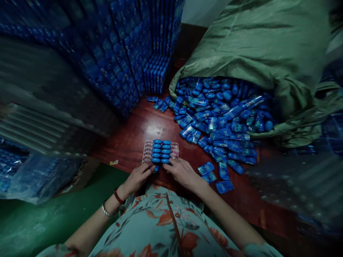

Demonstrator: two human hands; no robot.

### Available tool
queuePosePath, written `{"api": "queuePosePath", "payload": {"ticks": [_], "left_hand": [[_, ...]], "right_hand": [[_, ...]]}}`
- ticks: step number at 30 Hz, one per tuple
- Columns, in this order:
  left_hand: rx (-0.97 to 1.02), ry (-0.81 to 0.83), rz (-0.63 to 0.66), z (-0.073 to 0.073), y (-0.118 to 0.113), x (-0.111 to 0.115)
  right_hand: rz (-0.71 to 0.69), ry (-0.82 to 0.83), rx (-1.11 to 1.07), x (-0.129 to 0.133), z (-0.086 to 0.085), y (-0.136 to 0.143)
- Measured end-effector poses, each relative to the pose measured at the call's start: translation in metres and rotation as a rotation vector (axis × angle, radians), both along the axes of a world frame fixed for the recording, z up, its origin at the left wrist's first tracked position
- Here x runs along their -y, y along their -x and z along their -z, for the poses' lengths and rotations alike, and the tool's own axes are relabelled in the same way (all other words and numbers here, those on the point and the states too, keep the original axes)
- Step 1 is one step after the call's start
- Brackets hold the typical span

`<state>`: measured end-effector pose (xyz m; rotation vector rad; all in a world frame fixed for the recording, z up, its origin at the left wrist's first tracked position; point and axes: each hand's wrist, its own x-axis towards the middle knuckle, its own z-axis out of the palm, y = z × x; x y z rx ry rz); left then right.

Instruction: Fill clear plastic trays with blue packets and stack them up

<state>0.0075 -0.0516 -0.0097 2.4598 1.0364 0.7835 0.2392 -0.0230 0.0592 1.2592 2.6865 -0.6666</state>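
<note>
Centrally, the tray (147,151) lies on the table (128,137), 2 columns of packs (166,151) along its middle. Left hand (139,177), narrowed on 1 near pack (156,168); right hand (185,174) (dimly lit), grip unclear. Light, even pressure should keep columns straight.

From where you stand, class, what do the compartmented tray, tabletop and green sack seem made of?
Tray: likely clear plastic, shiny, its cells see-through. Tabletop: perhaps varnished wood, reddish, mirroring light. Green sack: probably woven fabric or plastic, fairly matte, creased.

the tray (148,151) looks shiny plastic, the tabletop (131,134) glossy, the sack (257,39) creased cloth.
</note>
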Motion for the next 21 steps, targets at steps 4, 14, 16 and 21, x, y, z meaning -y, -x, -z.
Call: {"api": "queuePosePath", "payload": {"ticks": [4,14,16,21], "left_hand": [[-0.094,-0.006,0.043,-0.009,-0.002,-0.006],[-0.369,-0.156,-0.105,-0.012,-0.001,0.002],[-0.267,-0.128,-0.156,-0.013,0.002,0.001],[0.131,0.109,-0.254,-0.039,-0.018,-0.061]], "right_hand": [[0.018,-0.021,-0.044,0.005,-0.001,-0.003],[-0.006,-0.196,0.056,0.017,0.0,0.027],[0.002,-0.201,0.034,0.019,0.005,0.021],[0.366,-0.334,-0.106,0.009,0.021,-0.022]]}}
